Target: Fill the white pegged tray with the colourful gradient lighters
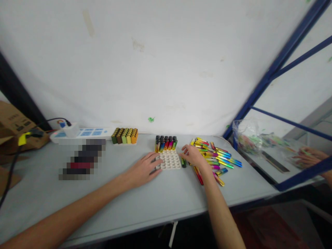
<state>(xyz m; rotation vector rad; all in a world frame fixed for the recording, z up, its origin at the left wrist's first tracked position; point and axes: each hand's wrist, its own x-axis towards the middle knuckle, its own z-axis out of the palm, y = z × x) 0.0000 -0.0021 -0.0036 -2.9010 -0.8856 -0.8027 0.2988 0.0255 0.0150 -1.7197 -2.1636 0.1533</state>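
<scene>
My left hand (145, 169) lies with fingers spread at the left edge of a white tray (171, 166) with rows of round holes, its fingertips over the rim. In the back rows of the tray stand several upright lighters (166, 144) with black tops and shiny coloured bodies. My right hand (193, 155) is bent at the tray's right side, fingers closed around the upper end of a dark green lighter (183, 163). The fingertips are small and partly hidden. Beside this hand lies a loose heap of shiny metallic-coloured lighters (218, 157), partly covered by my wrist.
A block of green, brown and orange lighters (125, 136) stands at the back left. Farther left are a power strip (88, 132), a blurred-out object (82, 159) and a cardboard box (18, 124). A blue metal frame (259, 90) rises at right; beyond it are plastic bags (247, 138) and another person's hands (308, 157).
</scene>
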